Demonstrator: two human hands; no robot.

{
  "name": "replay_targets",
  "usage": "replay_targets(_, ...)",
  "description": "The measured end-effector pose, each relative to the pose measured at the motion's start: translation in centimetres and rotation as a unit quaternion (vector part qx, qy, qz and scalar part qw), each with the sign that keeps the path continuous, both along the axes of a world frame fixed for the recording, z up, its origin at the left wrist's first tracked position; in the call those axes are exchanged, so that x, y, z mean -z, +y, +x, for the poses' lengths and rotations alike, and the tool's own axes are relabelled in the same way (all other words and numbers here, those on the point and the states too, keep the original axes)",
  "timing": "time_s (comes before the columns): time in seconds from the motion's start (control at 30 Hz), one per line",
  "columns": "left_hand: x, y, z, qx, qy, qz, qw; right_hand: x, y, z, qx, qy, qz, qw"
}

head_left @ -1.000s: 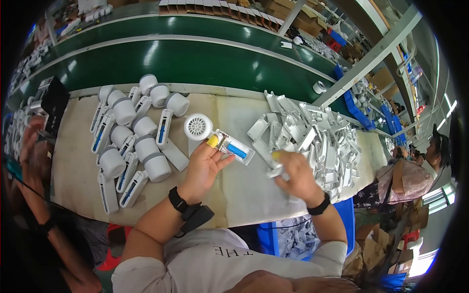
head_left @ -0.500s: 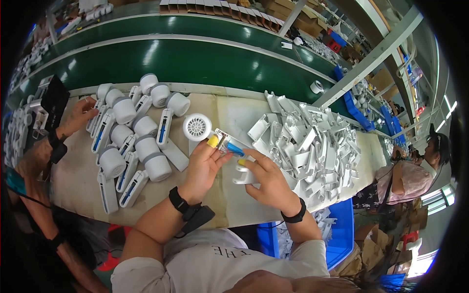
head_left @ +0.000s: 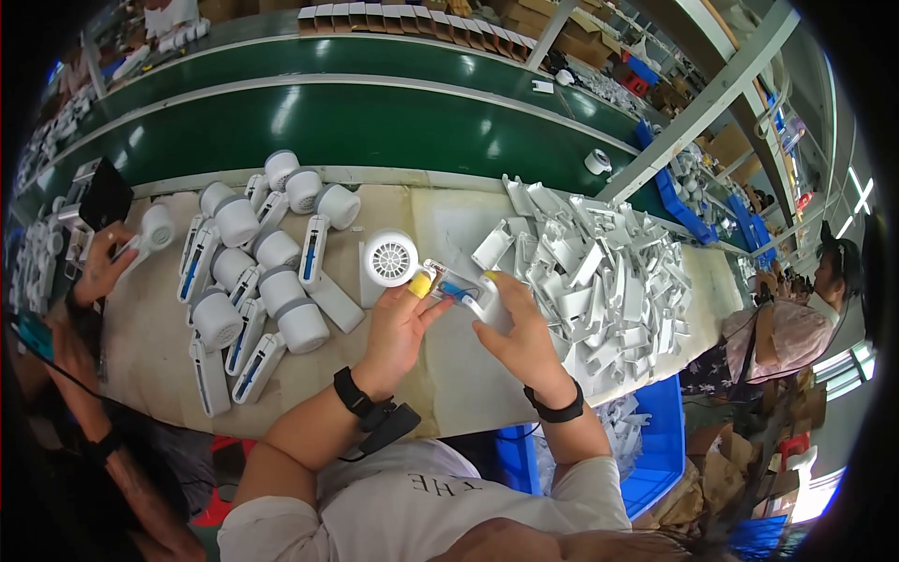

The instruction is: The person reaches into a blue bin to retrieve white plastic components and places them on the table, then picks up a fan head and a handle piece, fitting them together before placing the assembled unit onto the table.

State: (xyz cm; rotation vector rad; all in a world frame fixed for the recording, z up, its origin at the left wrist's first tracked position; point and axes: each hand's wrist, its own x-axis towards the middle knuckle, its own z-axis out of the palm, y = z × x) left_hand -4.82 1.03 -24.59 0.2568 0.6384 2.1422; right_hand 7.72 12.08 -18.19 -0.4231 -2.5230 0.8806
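Note:
A white appliance with a round slotted grille [head_left: 390, 258] is in my left hand [head_left: 395, 335], gripped by its open-sided handle. A blue cylindrical cell [head_left: 455, 291] and thin wiring show inside that handle. My right hand [head_left: 524, 339] pinches a white plastic handle cover [head_left: 488, 305] at the handle's far end; whether the two touch, I cannot tell. Yellow finger covers sit on my left thumb and a right fingertip. Left of my hands lie several similar appliances [head_left: 302, 323] with open handles. To the right spreads a pile of loose white covers [head_left: 599, 276].
A co-worker's hand [head_left: 101, 267] holds another white appliance [head_left: 155, 228] at the table's left end. Beyond the table [head_left: 384, 398] runs a green conveyor [head_left: 375, 126]. A slanted white post [head_left: 707, 103] rises at the right. Below the front edge stands a blue bin [head_left: 667, 459] with white parts.
My right hand has turned and moved the cover up along the handle's end. The appliance has shifted slightly right. The co-worker's hand has drawn an appliance away from the group, leftward.

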Motion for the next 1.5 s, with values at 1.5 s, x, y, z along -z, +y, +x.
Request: replay_targets(1.5,-3.9,-2.4,-1.3,-0.066,0.087,0.062,0.992,-0.3,-3.2,-2.8,0.002,0.155,-0.132,0.979)
